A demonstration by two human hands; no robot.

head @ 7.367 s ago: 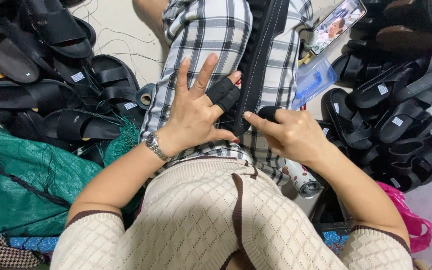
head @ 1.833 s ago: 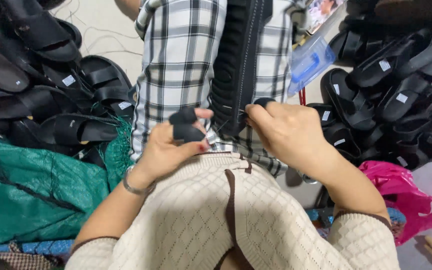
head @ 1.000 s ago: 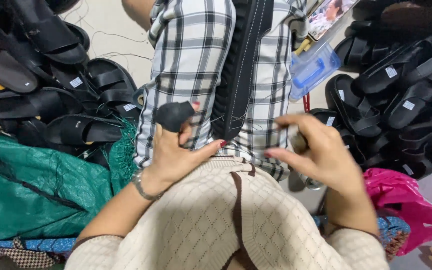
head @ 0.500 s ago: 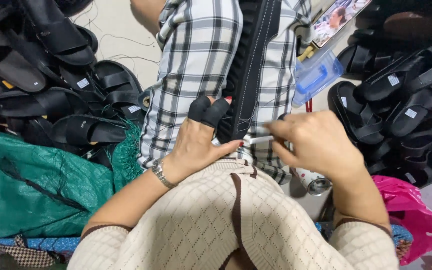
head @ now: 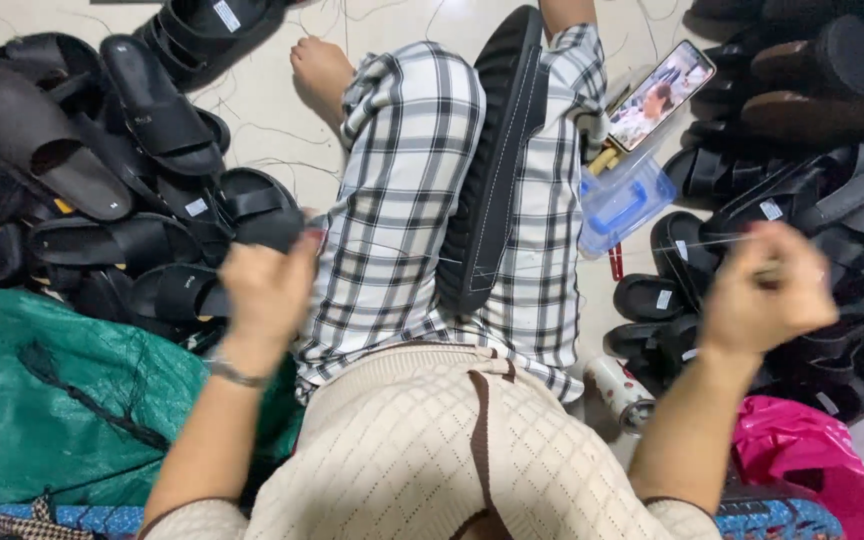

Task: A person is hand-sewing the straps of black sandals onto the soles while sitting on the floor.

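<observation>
The right hand is drawn out wide to the side, fingers pinched together on what looks like a needle, though motion blur hides it. A thin pale thread runs taut from it back across the lap. The left hand is pulled out the other way, fingers curled shut with dark covers on the fingertips; whether it grips the thread's other end I cannot tell. Between them, a black rubber sandal sole with white edge stitching lies lengthwise on the black-and-white checked trousers.

This looks like the tightening pull of a stitch. The next stitch would call for bringing the needle back to the sole's edge and keeping the thread from tangling.

Right of the lap sits a clear blue plastic box with a phone leaning on it. Black strapped sandals are piled on the floor to both sides, several with small white rectangular labels. A green mesh sack lies lower left, a pink plastic bag lower right.
</observation>
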